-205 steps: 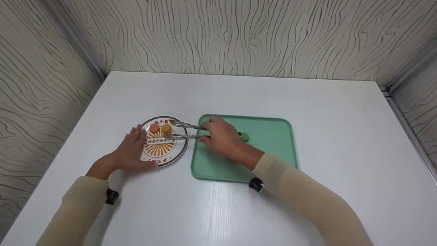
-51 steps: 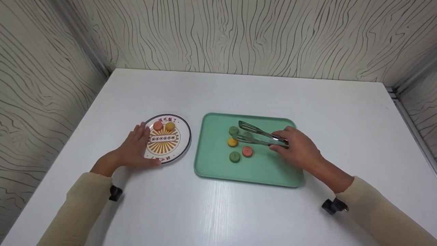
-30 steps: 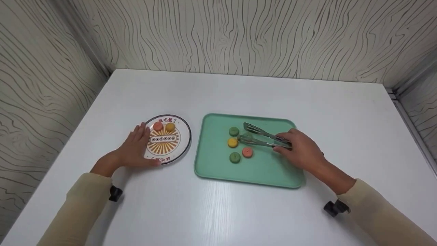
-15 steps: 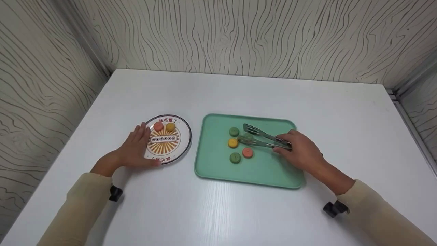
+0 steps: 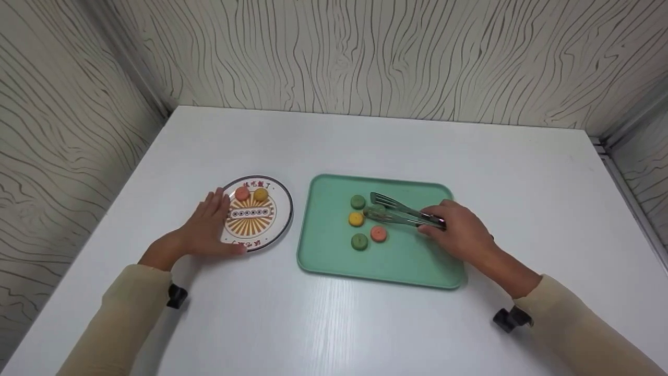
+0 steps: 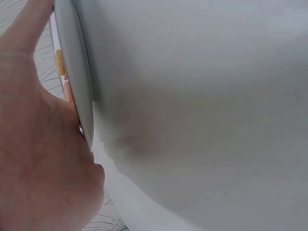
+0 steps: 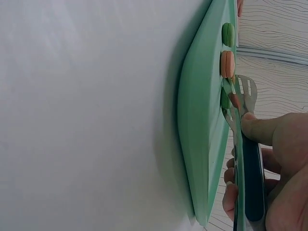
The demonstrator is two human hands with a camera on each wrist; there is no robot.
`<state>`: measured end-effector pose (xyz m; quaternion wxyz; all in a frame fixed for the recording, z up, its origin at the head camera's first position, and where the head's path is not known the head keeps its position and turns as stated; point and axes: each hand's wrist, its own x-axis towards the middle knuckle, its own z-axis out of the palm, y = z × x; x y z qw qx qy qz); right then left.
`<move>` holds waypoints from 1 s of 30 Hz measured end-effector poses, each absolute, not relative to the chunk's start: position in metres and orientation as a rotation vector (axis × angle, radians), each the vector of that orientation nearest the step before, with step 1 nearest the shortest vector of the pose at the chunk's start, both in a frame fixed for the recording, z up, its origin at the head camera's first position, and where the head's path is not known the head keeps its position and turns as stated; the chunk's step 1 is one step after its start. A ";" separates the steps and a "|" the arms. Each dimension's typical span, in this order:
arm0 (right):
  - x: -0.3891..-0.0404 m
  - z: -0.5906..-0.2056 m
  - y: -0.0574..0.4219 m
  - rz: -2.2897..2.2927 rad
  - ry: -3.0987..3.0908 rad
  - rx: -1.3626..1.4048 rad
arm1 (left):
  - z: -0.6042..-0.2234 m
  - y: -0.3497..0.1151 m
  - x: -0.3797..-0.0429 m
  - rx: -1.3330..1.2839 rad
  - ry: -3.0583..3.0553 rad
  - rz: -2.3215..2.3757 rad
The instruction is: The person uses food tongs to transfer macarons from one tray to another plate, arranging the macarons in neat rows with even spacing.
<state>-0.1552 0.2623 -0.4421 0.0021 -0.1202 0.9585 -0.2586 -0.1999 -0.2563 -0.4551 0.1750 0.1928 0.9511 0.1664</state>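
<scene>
My right hand (image 5: 462, 230) grips metal tongs (image 5: 409, 211) over the green tray (image 5: 329, 256). The tongs' slotted ends lie on either side of a green macaron (image 5: 377, 209), partly covering it. Around it on the tray are a yellow macaron (image 5: 356, 219), a pink macaron (image 5: 378, 234) and two more green macarons (image 5: 359, 241). In the right wrist view, thumb and fingers wrap the dark tong handle (image 7: 254, 178). My left hand (image 5: 201, 230) rests against the left rim of the patterned plate (image 5: 279, 224), fingers straight and thumb spread along the near edge.
A pink macaron (image 5: 242, 193) and a yellow macaron (image 5: 260, 195) sit side by side near the plate's far rim. Plate and tray stand a small gap apart on the white table (image 5: 334, 324). Wood-grain patterned walls (image 5: 339, 57) enclose the back and sides.
The tongs have moved from the yellow macaron on the plate rightward to the tray. Over the last second their ends have drawn closer together about the green macaron. My left hand stays at the plate.
</scene>
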 end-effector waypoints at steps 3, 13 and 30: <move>-0.156 -0.442 0.262 -0.812 3.006 -0.376 | -0.455 -0.256 -0.200 0.539 2.695 0.451; -0.156 -0.445 0.263 -0.817 3.020 -0.396 | -0.455 -0.257 -0.201 0.532 2.679 0.444; -0.156 -0.448 0.262 -0.828 3.048 -0.430 | -0.453 -0.256 -0.199 0.526 2.681 0.442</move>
